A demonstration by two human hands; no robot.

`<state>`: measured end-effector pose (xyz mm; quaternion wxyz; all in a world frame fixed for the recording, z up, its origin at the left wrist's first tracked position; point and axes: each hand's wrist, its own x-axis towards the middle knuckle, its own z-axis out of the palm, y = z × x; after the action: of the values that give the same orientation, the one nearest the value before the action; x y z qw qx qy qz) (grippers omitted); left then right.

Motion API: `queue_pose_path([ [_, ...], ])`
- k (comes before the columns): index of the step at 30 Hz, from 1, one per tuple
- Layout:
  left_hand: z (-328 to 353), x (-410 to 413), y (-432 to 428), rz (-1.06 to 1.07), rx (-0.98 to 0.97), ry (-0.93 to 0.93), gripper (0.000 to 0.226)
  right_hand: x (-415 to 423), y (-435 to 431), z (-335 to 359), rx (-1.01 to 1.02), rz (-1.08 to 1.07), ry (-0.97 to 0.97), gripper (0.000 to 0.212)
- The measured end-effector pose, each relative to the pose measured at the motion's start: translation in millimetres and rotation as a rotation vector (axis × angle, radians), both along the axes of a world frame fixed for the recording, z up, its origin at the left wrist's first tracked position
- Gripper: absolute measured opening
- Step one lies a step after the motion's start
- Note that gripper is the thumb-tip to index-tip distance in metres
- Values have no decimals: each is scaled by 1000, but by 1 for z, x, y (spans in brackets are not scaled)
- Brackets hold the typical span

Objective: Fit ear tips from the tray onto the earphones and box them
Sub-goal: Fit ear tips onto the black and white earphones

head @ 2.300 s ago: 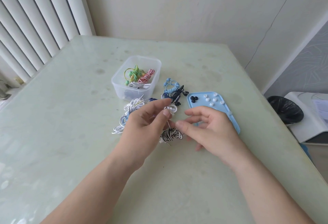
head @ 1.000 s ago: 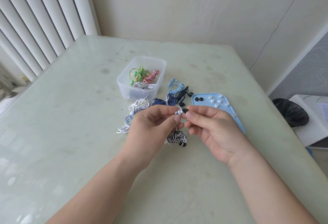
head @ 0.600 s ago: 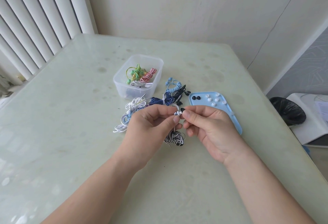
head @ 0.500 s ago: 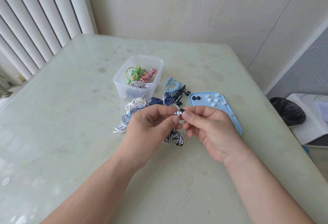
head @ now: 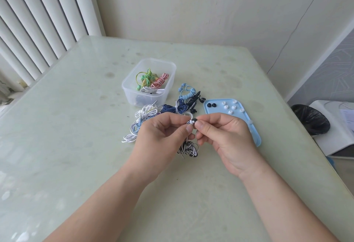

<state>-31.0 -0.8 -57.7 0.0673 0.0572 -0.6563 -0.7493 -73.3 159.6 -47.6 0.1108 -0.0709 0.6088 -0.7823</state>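
My left hand (head: 162, 136) pinches the white earbud (head: 190, 122) of a black-and-white striped earphone, whose coiled cable (head: 187, 149) hangs down to the table. My right hand (head: 224, 136) pinches a black ear tip (head: 194, 120) against that earbud. Behind my right hand lies the light blue tray (head: 254, 134) with two black ear tips (head: 211, 105) and several white ear tips (head: 231, 105). A clear plastic box (head: 149, 82) farther back holds green, pink and white earphones. Loose earphone bundles, white (head: 139, 123), dark blue (head: 175, 108), light blue (head: 186, 92) and black (head: 194, 100), lie between box and tray.
The pale green table (head: 76, 146) fills the view. White vertical blinds (head: 38, 21) stand at the left. Off the table's right edge are a black-lined bin (head: 310, 122) and a white surface with paper (head: 342, 126).
My right hand took a black ear tip from the tray and brought it to the earbud in my left hand. In the last half second both hands barely moved.
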Motion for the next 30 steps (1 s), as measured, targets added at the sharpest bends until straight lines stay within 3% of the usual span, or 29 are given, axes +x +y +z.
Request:
queue_pose_path([
  [8,-1,0,1,40,-22,22,7,4,-7,-7,125,-92,158,10],
  [19,0,3,3,0,-15,47,8,-2,0,-6,-28,-5,27,11],
  [30,0,3,2,-39,-51,34,6,-9,8,-12,19,132,9,5],
])
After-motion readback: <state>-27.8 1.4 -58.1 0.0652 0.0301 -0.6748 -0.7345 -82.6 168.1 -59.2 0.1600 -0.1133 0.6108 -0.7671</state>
